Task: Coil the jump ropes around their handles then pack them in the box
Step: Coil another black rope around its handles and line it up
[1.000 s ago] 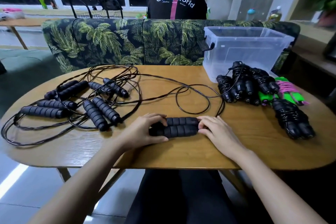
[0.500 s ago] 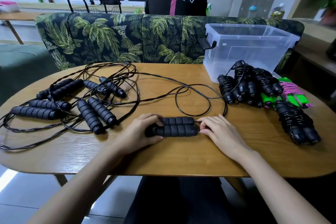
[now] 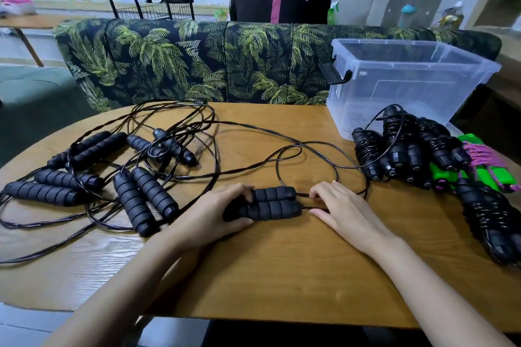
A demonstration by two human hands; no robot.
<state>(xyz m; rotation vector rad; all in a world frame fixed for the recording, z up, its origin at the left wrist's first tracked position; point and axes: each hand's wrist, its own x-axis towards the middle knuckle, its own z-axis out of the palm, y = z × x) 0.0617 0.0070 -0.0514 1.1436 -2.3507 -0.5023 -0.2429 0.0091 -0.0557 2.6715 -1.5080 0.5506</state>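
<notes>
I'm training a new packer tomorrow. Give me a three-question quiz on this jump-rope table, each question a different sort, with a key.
1. True or false: the clear plastic box already holds coiled ropes.
2. Which hand grips the pair of black handles lying side by side? A) left hand B) right hand
3. Fill in: the one coiled rope that is not black has ____ handles.

Key
1. False; the box looks empty, and the coiled black ropes lie on the table in front of it.
2. A; the right hand's fingers are on the cords at the handles' ends.
3. Green.
</notes>
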